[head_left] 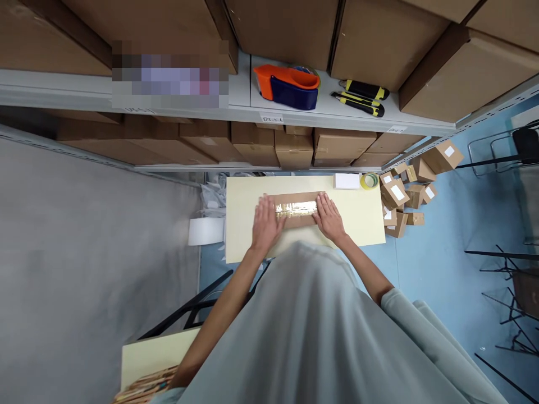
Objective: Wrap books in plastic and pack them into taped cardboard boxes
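Note:
A small brown cardboard box (298, 222) lies on the pale yellow table (362, 224) in front of me. Shiny tape (296, 209) runs lengthwise along its top. My left hand (266, 223) rests flat on the box's left end, fingers stretched out and pointing away from me. At the right end lies my right hand (329, 217), also flat, its fingertips touching the tape's end. Neither hand is wrapped around anything. The far right of the tabletop holds a roll of tape (369, 180) beside a white stack of labels or paper (347, 180).
Above the table, a grey shelf (240, 100) carries large cartons, an orange and blue tape dispenser (288, 87) and black-yellow utility knives (362, 98). Several small boxes (396, 192) are piled right of the table. A white roll (206, 232) sits at its left; folding chairs (522, 292) stand far right.

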Motion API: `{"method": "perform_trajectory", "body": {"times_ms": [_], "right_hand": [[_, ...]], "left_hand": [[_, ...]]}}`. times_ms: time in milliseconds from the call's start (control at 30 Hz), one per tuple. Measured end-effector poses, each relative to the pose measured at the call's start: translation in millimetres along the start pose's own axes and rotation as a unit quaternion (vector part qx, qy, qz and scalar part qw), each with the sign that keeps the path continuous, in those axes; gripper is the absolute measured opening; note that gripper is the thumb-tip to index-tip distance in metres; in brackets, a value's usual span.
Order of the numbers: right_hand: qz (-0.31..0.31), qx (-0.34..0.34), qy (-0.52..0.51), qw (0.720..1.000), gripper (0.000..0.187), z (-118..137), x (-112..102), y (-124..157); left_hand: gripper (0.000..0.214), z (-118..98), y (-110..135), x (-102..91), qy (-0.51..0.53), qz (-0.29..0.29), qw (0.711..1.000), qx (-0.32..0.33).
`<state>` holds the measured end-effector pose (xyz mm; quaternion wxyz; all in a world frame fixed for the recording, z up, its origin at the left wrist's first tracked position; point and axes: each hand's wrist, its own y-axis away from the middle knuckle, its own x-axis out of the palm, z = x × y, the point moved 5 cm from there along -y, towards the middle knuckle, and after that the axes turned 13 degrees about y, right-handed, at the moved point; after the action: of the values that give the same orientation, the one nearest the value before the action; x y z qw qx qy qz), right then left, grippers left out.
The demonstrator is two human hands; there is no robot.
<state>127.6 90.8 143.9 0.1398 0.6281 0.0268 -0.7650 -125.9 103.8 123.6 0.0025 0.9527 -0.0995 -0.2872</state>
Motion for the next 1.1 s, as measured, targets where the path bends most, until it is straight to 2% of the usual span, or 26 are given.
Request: {"method": "perform_trajectory", "body": {"times_ms": [67, 167, 267, 367, 500, 567, 633, 733, 800, 867, 933, 1000, 1067, 1100], "right_hand": [[0.004, 0.022, -0.002, 1.0, 0.069, -9.6, 4.6, 10.7], [0.019, 0.04, -0.018, 0.999, 0.069, -16.4, 17.1, 20.6], [0.008, 0.059, -0.064, 0.996, 0.073, -19.4, 29.0, 20.1], [-0.012, 0.12, -0.147, 0.982, 0.087, -31.6, 41.4, 17.9], [-0.03, 0.176, -0.259, 0.949, 0.088, -56.3, 49.1, 24.4], [-0.069, 0.199, -0.243, 0.947, 0.084, -64.9, 36.8, 31.7], [-0.125, 0.201, -0.189, 0.953, 0.078, -61.9, 13.4, 38.2], [-0.151, 0.132, -0.162, 0.966, 0.072, -32.4, -21.1, 38.4], [-0.139, 0.114, -0.162, 0.97, 0.075, -11.9, -35.6, 34.6], [-0.125, 0.128, -0.159, 0.971, 0.077, 0.9, -42.8, 31.1], [-0.11, 0.144, -0.155, 0.971, 0.075, 7.0, -44.8, 29.1], [-0.096, 0.153, -0.157, 0.971, 0.073, 8.6, -45.3, 28.9], [-0.094, 0.166, -0.171, 0.967, 0.073, 6.6, -48.0, 29.5], [-0.098, 0.173, -0.183, 0.963, 0.074, 4.6, -50.5, 29.6]], "left_hand": [[0.097, 22.3, 9.9, -11.2, 0.022, -0.029, 0.998, -0.054], [0.094, 49.6, 22.8, -6.2, 0.085, -0.013, 0.985, -0.152], [0.085, 54.5, 25.6, 2.5, 0.137, -0.059, 0.967, -0.206], [0.077, 41.8, 22.5, 4.3, 0.181, -0.11, 0.955, -0.207], [0.067, 12.8, 23.6, 0.1, 0.222, -0.119, 0.95, -0.185], [0.063, -8.2, 26.2, -0.6, 0.219, -0.112, 0.956, -0.159], [0.057, -35.0, 27.1, 3.7, 0.206, -0.085, 0.969, -0.105], [0.05, -71.8, 24.9, 19.5, 0.21, -0.01, 0.978, -0.015], [0.048, -79.7, 20.8, 27.9, 0.227, -0.001, 0.974, -0.001], [0.051, -68.1, 15.0, 31.7, 0.249, -0.046, 0.966, -0.057], [0.056, -43.7, 11.3, 38.4, 0.301, -0.072, 0.935, -0.175], [0.056, -22.6, 11.1, 51.8, 0.389, -0.032, 0.875, -0.288], [0.053, -13.0, 11.9, 59.9, 0.46, -0.003, 0.823, -0.333], [0.052, -11.4, 11.8, 59.1, 0.477, -0.011, 0.815, -0.329]]}}
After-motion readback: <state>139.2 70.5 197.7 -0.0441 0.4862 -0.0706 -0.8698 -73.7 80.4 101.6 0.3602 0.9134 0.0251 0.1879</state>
